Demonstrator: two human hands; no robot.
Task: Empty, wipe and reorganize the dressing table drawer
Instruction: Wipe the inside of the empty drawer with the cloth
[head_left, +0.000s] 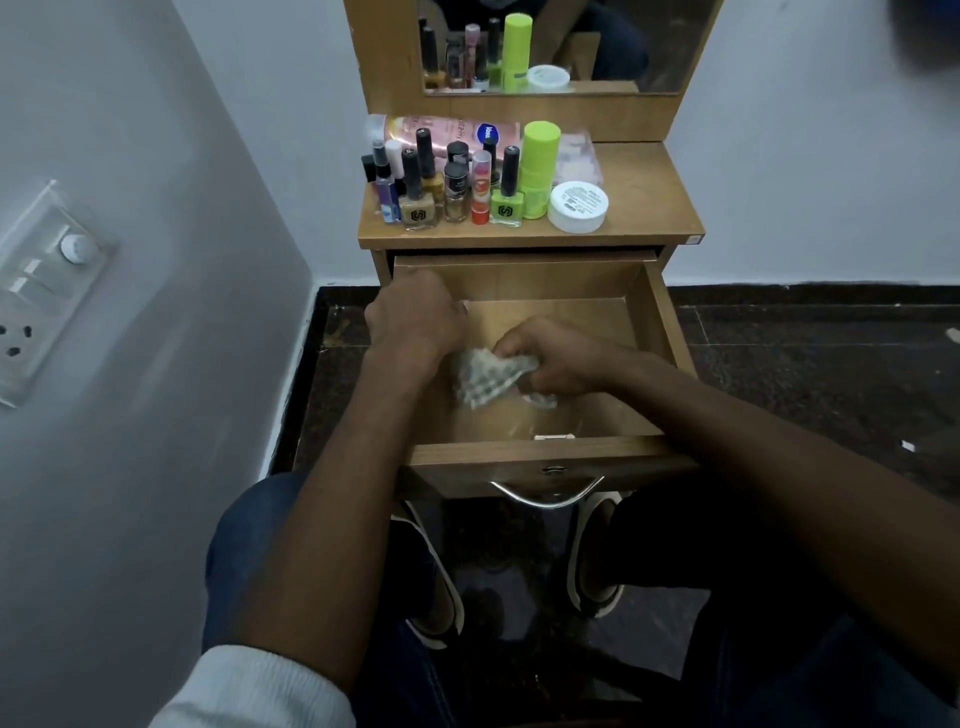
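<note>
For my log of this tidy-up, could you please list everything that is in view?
drawer: one, light wood, pulled open under the tabletop.
cloth: one, pale patterned, crumpled on the drawer floor.
nail polish bottles: several, beige, gold and green with black caps, on the tabletop's left.
green bottle: one, lime, tall, behind the white jar.
white jar: one, round, at the tabletop's front.
pink bottle: one, lying behind the polishes.
mirror: one, wood-framed, above the tabletop.
switch panel: one, white, on the left wall.
shoes: two, white-edged, on the dark floor.
left hand: one, curled, in the drawer's back left corner; what it holds is hidden.
right hand: one, grips the cloth.
</note>
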